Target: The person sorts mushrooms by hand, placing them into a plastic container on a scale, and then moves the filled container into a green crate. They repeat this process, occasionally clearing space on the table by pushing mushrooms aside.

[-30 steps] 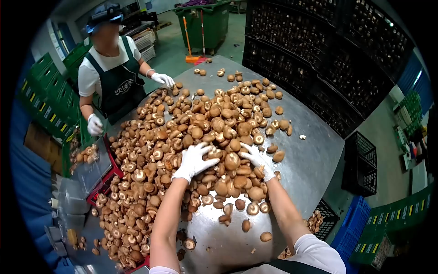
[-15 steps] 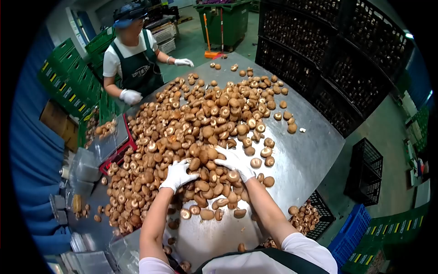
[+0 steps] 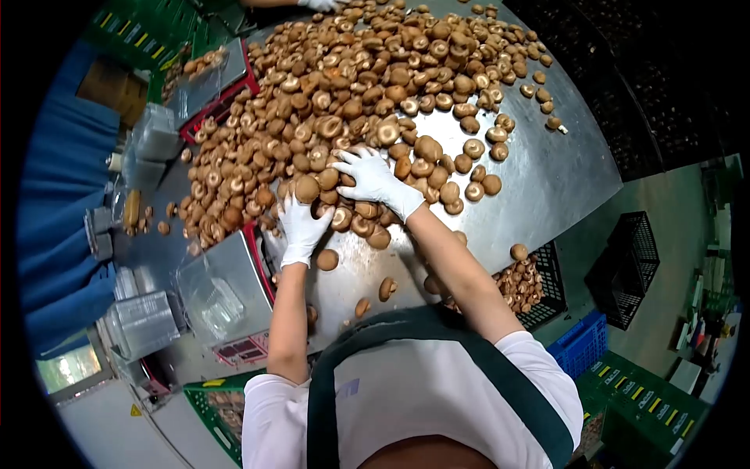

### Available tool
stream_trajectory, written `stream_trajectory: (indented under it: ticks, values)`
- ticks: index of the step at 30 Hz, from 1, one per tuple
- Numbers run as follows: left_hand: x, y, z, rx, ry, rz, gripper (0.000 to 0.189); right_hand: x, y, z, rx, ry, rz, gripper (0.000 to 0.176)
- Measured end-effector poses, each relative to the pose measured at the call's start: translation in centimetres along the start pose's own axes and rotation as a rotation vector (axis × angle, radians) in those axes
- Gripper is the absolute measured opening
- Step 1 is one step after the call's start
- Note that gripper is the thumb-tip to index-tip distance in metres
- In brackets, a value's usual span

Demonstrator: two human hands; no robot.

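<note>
A large heap of brown shiitake mushrooms (image 3: 344, 94) covers much of the metal table (image 3: 539, 180). My left hand (image 3: 303, 228), in a white glove, lies against the near edge of the heap, thumb and fingers apart around a few mushrooms. To its right, my right hand (image 3: 378, 184), gloved too, rests with fingers spread on mushrooms at the same edge. Both palms face the mushrooms between them, and some fingertips are hidden there. Several loose mushrooms lie on the bare metal close to my body.
At left stand two red-edged scales (image 3: 262, 266) with clear plastic trays (image 3: 141, 324) beside them. A black crate of mushrooms (image 3: 547, 289) sits below the table's right edge, near a blue crate (image 3: 578, 344). A co-worker's gloved hand (image 3: 322, 4) touches the far side.
My view has tipped down toward my body. Both hands have shifted left with mushrooms pushed along, baring metal at the right of the heap. The co-worker has mostly left the view.
</note>
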State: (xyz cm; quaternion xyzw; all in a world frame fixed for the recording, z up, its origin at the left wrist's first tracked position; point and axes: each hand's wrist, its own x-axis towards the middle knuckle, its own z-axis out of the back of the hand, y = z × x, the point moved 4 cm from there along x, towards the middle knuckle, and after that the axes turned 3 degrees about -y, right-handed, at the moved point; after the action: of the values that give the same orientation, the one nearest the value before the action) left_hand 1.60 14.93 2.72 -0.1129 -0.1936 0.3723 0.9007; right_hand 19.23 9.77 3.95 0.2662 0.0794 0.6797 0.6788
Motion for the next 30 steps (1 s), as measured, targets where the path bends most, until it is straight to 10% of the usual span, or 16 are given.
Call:
stream_trajectory:
  ticks: [17,30]
  values:
    - [-14.4,-2.1,0.9,-0.052,-0.035,-0.004,0.055,-14.9,7.6,1.0,-0.097,-0.081,-0.055,0.056]
    - [-4.1,-4.8,-2.9,0.09,0.247,-0.04,0.093,-8.0,-0.3,0.6,-0.148,-0.016,-0.216,0.078]
